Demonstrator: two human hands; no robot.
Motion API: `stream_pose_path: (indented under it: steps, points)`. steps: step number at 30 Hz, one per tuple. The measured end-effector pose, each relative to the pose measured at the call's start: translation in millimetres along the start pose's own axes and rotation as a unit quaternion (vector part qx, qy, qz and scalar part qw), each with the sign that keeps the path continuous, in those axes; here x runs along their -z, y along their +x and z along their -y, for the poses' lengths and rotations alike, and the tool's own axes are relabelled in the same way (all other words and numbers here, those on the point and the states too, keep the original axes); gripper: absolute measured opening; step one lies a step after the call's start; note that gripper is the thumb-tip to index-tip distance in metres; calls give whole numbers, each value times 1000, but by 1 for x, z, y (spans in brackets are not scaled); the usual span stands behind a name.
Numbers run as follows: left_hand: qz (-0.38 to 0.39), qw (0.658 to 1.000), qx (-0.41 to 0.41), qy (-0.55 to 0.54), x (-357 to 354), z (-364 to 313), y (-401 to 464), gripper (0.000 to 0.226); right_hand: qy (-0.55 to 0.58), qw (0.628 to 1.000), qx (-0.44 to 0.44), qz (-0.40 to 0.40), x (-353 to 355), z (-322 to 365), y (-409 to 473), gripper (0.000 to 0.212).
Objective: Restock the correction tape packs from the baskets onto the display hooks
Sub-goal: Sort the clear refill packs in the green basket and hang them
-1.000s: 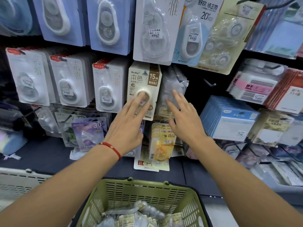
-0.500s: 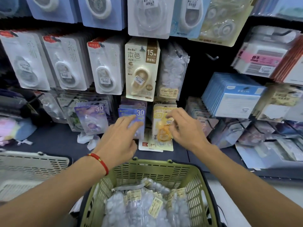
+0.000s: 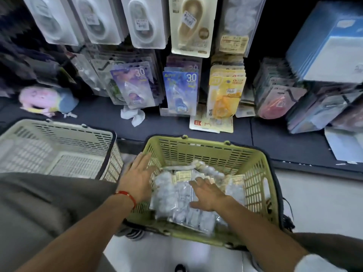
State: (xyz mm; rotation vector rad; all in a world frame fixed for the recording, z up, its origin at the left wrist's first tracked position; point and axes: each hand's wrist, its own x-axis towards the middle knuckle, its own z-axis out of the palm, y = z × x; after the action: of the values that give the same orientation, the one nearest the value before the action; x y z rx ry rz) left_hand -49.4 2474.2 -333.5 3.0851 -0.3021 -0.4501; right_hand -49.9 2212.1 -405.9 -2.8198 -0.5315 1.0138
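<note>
Both hands are down from the display hooks now: the left hand (image 3: 139, 177) hovers at the green basket (image 3: 261, 185) rim, fingers straight, the right hand (image 3: 209, 195) lies flat on the correction tape packs (image 3: 176, 201) inside (nothing gripped yet), so the next pickup looks to be starting.

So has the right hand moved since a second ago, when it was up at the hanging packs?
Yes. The right hand has come down from the display hooks into the green basket, now lying open on the clear packs.
</note>
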Motion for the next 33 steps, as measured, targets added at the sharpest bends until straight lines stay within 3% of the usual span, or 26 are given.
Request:
stream_pose_path:
  steps: [3, 5, 9, 10, 12, 14, 15, 19, 22, 26, 30, 33]
  points:
    - [-57, 993, 23, -105, 2, -2, 7, 61, 42, 992, -60, -106, -11, 14, 10, 69]
    - [-47, 989, 45, -132, 0, -6, 7, 61, 166, 973, -82, -141, -9, 21, 16, 66]
    - [-54, 995, 21, -76, -15, -17, 1, 53, 421, 881, -140, -165, -7, 38, 27, 72]
    - [-51, 997, -4, -63, -18, -21, -1, 52, 425, 875, -157, -173, -9, 41, 28, 70]
    - [2, 997, -46, -66, -27, -31, -3, 56, 308, 916, -169, -193, -14, 41, 28, 64]
    - [91, 988, -17, -124, -39, -42, -5, 57, 158, 961, -117, -193, -18, 34, 21, 53]
    - [125, 980, 11, -153, -46, -47, -5, 60, 131, 976, -74, -155, -20, 28, 17, 49]
    - [192, 944, 126, -237, -68, -59, 4, 78, 79, 996, 19, 40, -33, 9, -2, 71]
    - [181, 937, 172, -245, -75, -71, 15, 95, 88, 994, 21, 53, -40, 4, -11, 75]
    - [159, 936, 206, -238, -70, -78, 24, 109, 152, 988, -17, 24, -30, -14, -19, 53]
    - [169, 879, 262, -362, -54, -76, 23, 115, 400, 912, -75, 55, -9, -45, -32, 21]
    - [89, 804, 323, -491, -46, -75, 11, 83, 535, 838, -106, 23, 9, -67, -48, 19]
